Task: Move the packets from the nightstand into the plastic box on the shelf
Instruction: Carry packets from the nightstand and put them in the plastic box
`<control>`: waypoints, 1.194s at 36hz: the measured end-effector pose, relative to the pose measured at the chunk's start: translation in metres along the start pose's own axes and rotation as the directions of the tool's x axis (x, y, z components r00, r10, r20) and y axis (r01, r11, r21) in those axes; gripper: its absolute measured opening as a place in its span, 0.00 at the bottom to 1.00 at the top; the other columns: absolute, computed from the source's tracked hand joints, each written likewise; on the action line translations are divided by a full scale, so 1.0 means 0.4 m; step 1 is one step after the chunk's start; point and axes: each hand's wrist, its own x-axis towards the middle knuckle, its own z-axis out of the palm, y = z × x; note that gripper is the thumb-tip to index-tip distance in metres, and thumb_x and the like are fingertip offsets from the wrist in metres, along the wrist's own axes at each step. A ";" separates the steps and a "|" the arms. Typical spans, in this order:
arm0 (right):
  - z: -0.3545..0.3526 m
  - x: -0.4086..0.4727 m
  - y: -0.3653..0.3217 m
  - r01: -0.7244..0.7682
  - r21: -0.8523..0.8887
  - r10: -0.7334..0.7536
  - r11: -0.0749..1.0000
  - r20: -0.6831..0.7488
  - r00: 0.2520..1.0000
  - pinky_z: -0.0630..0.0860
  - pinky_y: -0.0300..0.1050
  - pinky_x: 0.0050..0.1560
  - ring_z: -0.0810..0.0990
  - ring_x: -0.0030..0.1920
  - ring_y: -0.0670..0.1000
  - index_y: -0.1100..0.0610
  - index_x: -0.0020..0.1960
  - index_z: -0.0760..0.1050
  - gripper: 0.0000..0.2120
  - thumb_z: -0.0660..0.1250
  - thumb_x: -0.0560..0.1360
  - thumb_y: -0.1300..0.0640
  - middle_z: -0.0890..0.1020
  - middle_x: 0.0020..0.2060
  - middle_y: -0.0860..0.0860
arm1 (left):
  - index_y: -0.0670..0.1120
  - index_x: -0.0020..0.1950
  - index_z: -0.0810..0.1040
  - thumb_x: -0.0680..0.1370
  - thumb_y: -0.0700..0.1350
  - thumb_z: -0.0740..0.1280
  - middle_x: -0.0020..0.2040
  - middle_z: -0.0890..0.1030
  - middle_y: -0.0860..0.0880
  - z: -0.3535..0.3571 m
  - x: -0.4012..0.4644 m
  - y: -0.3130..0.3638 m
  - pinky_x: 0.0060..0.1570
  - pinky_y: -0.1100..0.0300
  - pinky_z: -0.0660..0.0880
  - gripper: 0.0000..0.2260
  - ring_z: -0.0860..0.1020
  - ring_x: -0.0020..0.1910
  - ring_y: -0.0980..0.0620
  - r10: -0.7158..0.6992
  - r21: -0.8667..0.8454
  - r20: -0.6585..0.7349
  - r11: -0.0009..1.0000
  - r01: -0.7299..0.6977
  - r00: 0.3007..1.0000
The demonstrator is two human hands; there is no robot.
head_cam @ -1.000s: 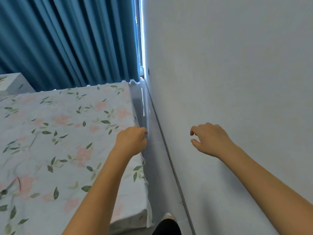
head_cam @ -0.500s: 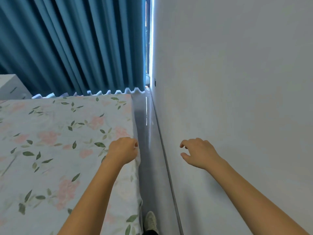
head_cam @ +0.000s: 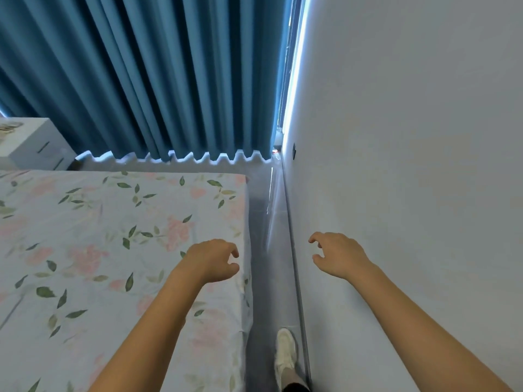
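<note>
Blue pleated curtains [head_cam: 147, 80] hang across the far side of the room, their scalloped hem meeting a strip of bright light at the floor, and a plain pale wall [head_cam: 410, 137] fills the whole right side. Between that wall and the right edge of the bed with the floral leaf-print sheet [head_cam: 99, 250] runs a narrow grey glossy floor aisle [head_cam: 268, 250], leading straight from near to far; a foot in a white sneaker [head_cam: 285, 352] stands in it at the near end, close to the skirting. At the far left, beyond the bed's far edge, stands the white nightstand with dark slot handles [head_cam: 34, 145], its front turned towards the near right. On its top, cut by the left edge of the view, lies something pale and striped [head_cam: 10, 128] that may be the packets; it is too small and too cropped to tell their direction or any print. The left hand [head_cam: 210, 261] hovers above the bed's right edge, fingers loosely curled, holding nothing. The right hand [head_cam: 338, 254] hangs in front of the wall, fingers likewise loosely bent and empty.
</note>
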 end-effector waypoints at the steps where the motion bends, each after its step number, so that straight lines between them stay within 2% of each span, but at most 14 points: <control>1: -0.011 0.050 0.012 -0.002 0.007 0.002 1.000 0.010 1.000 0.74 0.49 0.57 0.75 0.60 0.53 0.50 0.69 0.67 0.20 0.60 0.77 0.53 0.77 0.61 0.51 | 0.52 0.67 0.71 0.79 0.52 0.59 0.66 0.74 0.51 -0.016 0.046 -0.008 0.48 0.60 0.69 0.17 0.75 0.60 0.51 -0.001 0.004 -0.003 1.000 0.001 1.000; 7: -0.105 0.368 0.092 -0.015 0.041 0.015 0.999 -0.016 1.000 0.73 0.48 0.58 0.75 0.60 0.53 0.49 0.68 0.67 0.20 0.60 0.77 0.53 0.77 0.61 0.50 | 0.52 0.67 0.72 0.79 0.52 0.59 0.66 0.75 0.51 -0.142 0.374 -0.038 0.54 0.57 0.73 0.17 0.75 0.60 0.50 0.015 0.028 -0.040 1.000 -0.014 0.999; 11: -0.179 0.576 0.141 -0.015 0.022 0.015 1.000 -0.024 1.000 0.72 0.46 0.58 0.75 0.61 0.54 0.49 0.68 0.67 0.20 0.59 0.76 0.53 0.76 0.61 0.50 | 0.53 0.68 0.71 0.79 0.52 0.58 0.65 0.75 0.52 -0.240 0.586 -0.050 0.54 0.56 0.72 0.18 0.75 0.60 0.51 -0.016 0.005 -0.094 1.000 0.017 0.995; 20: -0.337 0.926 0.168 0.001 -0.030 -0.001 1.000 -0.007 1.000 0.70 0.47 0.59 0.73 0.62 0.54 0.49 0.68 0.68 0.20 0.60 0.76 0.53 0.76 0.62 0.50 | 0.52 0.68 0.71 0.79 0.52 0.59 0.65 0.76 0.51 -0.400 0.887 -0.121 0.56 0.55 0.73 0.18 0.75 0.61 0.50 -0.100 -0.054 -0.127 0.994 0.094 0.987; 26: -0.408 1.147 0.182 0.017 -0.054 -0.016 0.998 0.017 1.000 0.70 0.47 0.58 0.73 0.62 0.54 0.49 0.69 0.66 0.20 0.58 0.78 0.50 0.76 0.62 0.50 | 0.51 0.67 0.73 0.80 0.49 0.57 0.65 0.76 0.51 -0.506 1.090 -0.188 0.57 0.55 0.72 0.16 0.75 0.61 0.49 -0.133 -0.089 -0.129 0.989 0.122 0.983; 31: -0.462 1.374 0.187 0.029 -0.031 -0.028 0.999 0.042 0.999 0.69 0.49 0.58 0.73 0.62 0.54 0.49 0.68 0.68 0.21 0.55 0.79 0.41 0.77 0.60 0.50 | 0.51 0.63 0.75 0.82 0.52 0.53 0.61 0.78 0.50 -0.579 1.289 -0.249 0.55 0.55 0.72 0.16 0.76 0.58 0.48 -0.135 -0.128 -0.120 0.984 0.120 0.984; 34: -0.509 1.539 0.178 0.071 -0.043 -0.069 0.997 0.032 0.997 0.69 0.48 0.58 0.74 0.62 0.54 0.50 0.67 0.68 0.21 0.55 0.79 0.41 0.78 0.60 0.51 | 0.50 0.61 0.76 0.82 0.52 0.53 0.60 0.78 0.50 -0.631 1.435 -0.305 0.52 0.56 0.70 0.15 0.76 0.57 0.47 -0.155 -0.124 -0.108 0.982 0.141 0.982; 36: -0.550 1.653 0.168 0.088 -0.078 -0.086 0.993 0.035 0.996 0.68 0.48 0.60 0.73 0.63 0.54 0.50 0.68 0.68 0.21 0.55 0.80 0.42 0.76 0.62 0.51 | 0.48 0.55 0.77 0.82 0.53 0.53 0.56 0.79 0.48 -0.671 1.528 -0.346 0.48 0.56 0.69 0.15 0.76 0.54 0.46 -0.175 -0.134 -0.103 0.978 0.160 0.979; 39: -0.619 1.830 0.158 0.093 -0.096 -0.089 0.991 0.038 0.995 0.66 0.48 0.62 0.70 0.65 0.54 0.49 0.70 0.66 0.20 0.55 0.80 0.45 0.74 0.64 0.50 | 0.47 0.43 0.71 0.82 0.54 0.53 0.51 0.79 0.47 -0.744 1.665 -0.416 0.44 0.56 0.68 0.15 0.76 0.50 0.45 -0.202 -0.174 -0.107 0.968 0.182 0.973; 41: -0.664 1.933 0.152 0.105 -0.105 -0.099 0.989 0.062 0.993 0.67 0.48 0.62 0.70 0.65 0.54 0.49 0.70 0.66 0.20 0.56 0.80 0.45 0.74 0.65 0.50 | 0.48 0.45 0.73 0.82 0.54 0.53 0.52 0.79 0.48 -0.787 1.735 -0.461 0.44 0.57 0.68 0.14 0.76 0.51 0.46 -0.221 -0.173 -0.097 0.964 0.202 0.970; 43: -0.709 2.029 0.148 0.113 -0.116 -0.107 0.987 0.056 0.993 0.67 0.47 0.62 0.70 0.65 0.53 0.49 0.70 0.66 0.20 0.56 0.80 0.46 0.74 0.65 0.50 | 0.49 0.54 0.77 0.81 0.53 0.54 0.56 0.79 0.50 -0.835 1.798 -0.507 0.49 0.57 0.70 0.14 0.76 0.56 0.47 -0.248 -0.161 -0.094 0.960 0.231 0.964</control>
